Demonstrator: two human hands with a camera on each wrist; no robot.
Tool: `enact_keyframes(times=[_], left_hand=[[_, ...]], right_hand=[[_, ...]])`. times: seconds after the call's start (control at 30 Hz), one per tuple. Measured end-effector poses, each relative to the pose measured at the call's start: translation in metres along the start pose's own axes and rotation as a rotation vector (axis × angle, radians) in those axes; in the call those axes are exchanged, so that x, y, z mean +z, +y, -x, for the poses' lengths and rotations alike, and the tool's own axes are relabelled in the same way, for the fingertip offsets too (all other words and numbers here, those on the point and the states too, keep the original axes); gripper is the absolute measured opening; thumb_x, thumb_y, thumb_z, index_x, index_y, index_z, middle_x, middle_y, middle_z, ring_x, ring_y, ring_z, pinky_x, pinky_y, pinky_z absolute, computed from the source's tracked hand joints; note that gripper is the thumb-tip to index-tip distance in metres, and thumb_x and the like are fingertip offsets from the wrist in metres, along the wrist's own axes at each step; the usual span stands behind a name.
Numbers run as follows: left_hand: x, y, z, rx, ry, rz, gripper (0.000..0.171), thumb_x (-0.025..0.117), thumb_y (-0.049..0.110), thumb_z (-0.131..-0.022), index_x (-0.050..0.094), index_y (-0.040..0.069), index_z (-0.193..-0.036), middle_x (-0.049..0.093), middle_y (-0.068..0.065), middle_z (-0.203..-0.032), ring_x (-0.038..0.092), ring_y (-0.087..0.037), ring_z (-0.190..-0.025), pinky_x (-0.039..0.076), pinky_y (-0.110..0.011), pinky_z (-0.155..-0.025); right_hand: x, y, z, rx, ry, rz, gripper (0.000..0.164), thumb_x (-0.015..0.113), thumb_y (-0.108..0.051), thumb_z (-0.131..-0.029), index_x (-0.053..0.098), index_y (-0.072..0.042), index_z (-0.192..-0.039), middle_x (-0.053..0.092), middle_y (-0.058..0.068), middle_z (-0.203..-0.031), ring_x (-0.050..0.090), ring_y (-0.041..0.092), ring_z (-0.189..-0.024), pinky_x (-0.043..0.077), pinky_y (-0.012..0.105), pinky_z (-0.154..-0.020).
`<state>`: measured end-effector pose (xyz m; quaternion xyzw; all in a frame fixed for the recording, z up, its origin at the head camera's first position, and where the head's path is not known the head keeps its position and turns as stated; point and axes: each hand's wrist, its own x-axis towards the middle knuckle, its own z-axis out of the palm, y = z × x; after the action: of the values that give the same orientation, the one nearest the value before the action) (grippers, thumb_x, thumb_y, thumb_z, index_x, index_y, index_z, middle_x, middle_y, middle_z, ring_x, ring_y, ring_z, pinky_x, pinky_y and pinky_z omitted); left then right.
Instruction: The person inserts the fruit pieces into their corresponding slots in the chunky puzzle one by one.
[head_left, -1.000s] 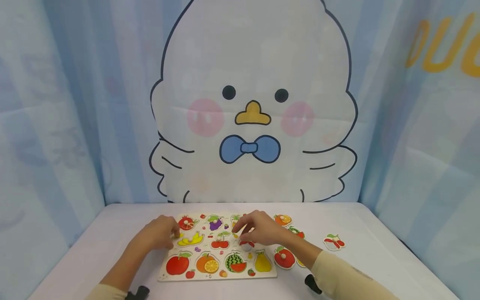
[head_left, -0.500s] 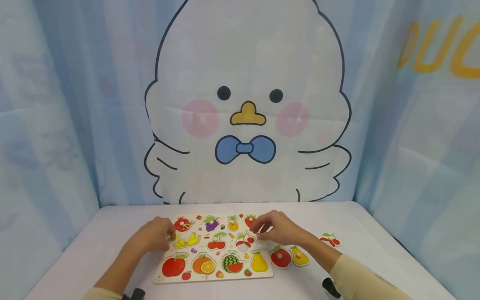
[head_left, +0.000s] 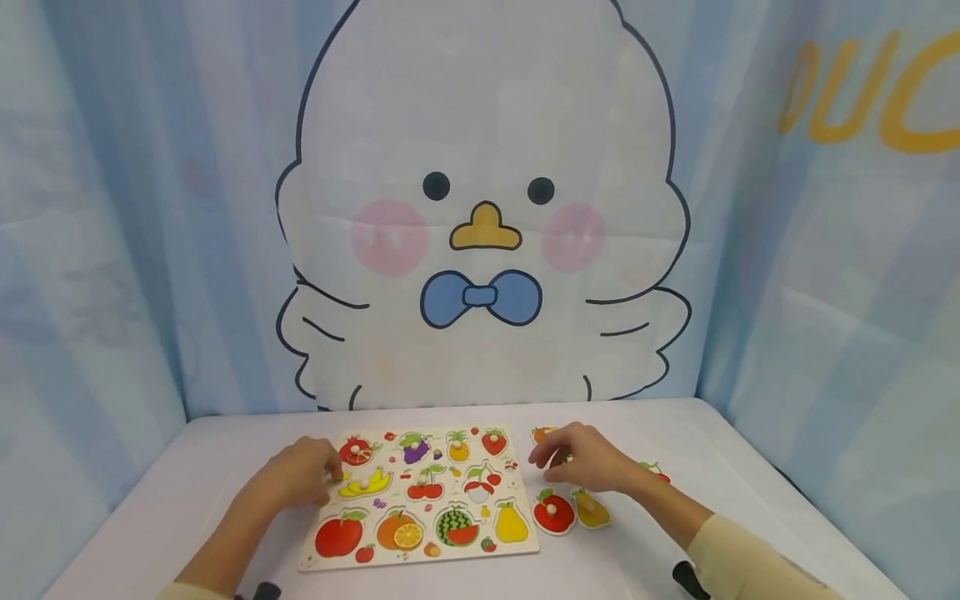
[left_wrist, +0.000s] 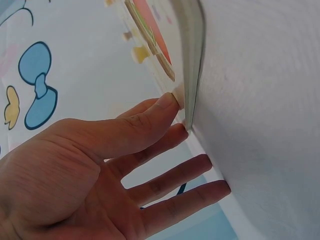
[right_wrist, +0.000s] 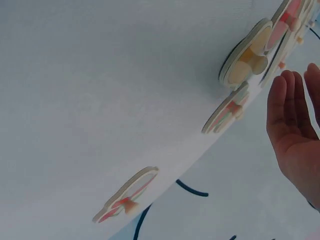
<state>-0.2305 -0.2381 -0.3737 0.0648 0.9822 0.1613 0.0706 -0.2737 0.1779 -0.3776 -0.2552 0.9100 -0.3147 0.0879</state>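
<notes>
Flat board (head_left: pixel 405 557), knobbed fruit pieces (head_left: pixel 555 514)

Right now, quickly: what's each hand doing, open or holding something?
Left hand: open, touching the edge of the fruit puzzle board.
Right hand: open, holding nothing.

A white surface (head_left: pixel 480 581) filled the bottom of the frame. At lower centre lay a flat fruit board (head_left: pixel 405 557). Right of it, an apple piece (head_left: pixel 554 512) and a pear piece (head_left: pixel 592 509) lay close together, an orange piece (head_left: pixel 543 434) above, a red fruit piece (head_left: pixel 657 472) further right.
</notes>
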Motion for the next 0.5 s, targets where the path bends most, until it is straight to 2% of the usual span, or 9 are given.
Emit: enact_keyframes(times=[0.5], left_hand=[[-0.001, 0.002, 0.001, 0.003, -0.017, 0.0, 0.022, 0.081, 0.005, -0.071, 0.071, 0.011, -0.089, 0.064, -0.002, -0.091, 0.051, -0.021, -0.082, 0.052, -0.045, -0.08]], right_hand=[[-0.019, 0.027, 0.029, 0.077, 0.084, 0.061, 0.024, 0.076, -0.005, -0.079, 0.072, -0.013, -0.101, 0.068, -0.001, -0.096, 0.059, 0.017, -0.083, 0.054, 0.026, -0.074]])
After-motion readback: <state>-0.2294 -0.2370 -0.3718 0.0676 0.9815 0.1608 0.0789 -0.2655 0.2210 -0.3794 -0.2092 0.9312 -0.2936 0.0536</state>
